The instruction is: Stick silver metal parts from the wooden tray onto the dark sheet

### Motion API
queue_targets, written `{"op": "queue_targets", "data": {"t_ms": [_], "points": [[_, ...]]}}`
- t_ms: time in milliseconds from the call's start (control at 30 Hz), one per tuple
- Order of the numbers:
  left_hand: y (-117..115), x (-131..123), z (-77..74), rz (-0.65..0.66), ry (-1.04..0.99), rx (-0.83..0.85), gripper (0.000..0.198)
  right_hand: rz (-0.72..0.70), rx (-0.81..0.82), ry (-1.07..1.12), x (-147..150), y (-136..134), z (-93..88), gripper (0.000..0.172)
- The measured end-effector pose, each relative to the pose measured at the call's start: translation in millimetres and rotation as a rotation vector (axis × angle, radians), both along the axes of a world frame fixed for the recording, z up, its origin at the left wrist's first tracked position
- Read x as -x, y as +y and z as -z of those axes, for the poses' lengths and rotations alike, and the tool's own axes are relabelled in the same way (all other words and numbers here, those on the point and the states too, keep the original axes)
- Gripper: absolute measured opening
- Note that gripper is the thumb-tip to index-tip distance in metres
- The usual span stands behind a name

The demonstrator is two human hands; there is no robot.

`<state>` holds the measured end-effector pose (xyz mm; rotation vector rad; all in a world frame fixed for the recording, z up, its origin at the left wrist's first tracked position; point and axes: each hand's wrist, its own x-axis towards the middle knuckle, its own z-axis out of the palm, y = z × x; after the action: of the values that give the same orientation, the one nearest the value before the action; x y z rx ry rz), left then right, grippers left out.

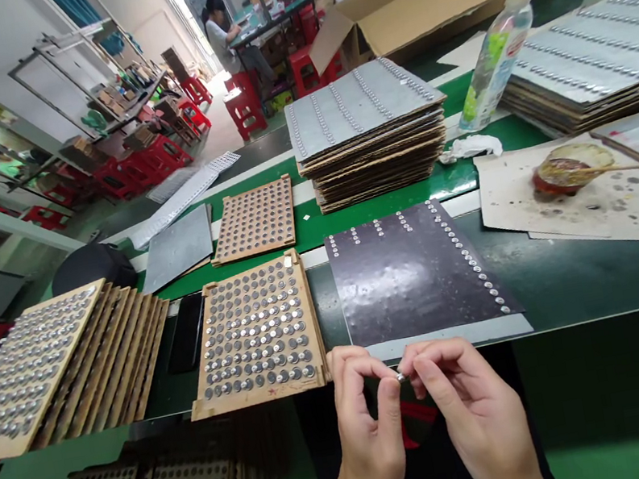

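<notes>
My left hand (367, 419) and my right hand (471, 410) meet low in the middle of the view. Their fingertips pinch a tiny silver metal piece (402, 377) from both sides, and most of it is hidden. Just beyond my fingers lies a dark sheet (400, 283) with rows of small metal studs along its edges. To its left, a wooden-framed tray (308, 315) holds dense rows of silver button-like discs. My left hand is nearest that tray's front right corner.
A green conveyor bench (317, 227) runs across the view, carrying stacks of cardboard sheets (375, 169), stacked wooden trays (96, 367), a black phone (186, 331), a plastic bottle (494, 59) and a glue-stained paper (608, 207). A seated person (224, 35) works far back, among red stools.
</notes>
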<state>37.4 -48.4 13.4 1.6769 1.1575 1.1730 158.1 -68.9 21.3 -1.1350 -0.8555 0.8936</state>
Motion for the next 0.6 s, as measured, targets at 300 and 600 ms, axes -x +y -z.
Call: {"op": "queue_targets", "data": {"t_ms": [300, 600], "points": [[4.2, 1.0, -7.5, 0.067, -0.057, 0.057, 0.02, -0.042, -0.012, 0.163, -2.7, 0.3, 8.1, 0.016], [3.9, 0.4, -8.1, 0.029, -0.022, 0.05, 0.023, -0.085, -0.022, 0.015, -0.7, 4.6, -2.1, 0.021]]}}
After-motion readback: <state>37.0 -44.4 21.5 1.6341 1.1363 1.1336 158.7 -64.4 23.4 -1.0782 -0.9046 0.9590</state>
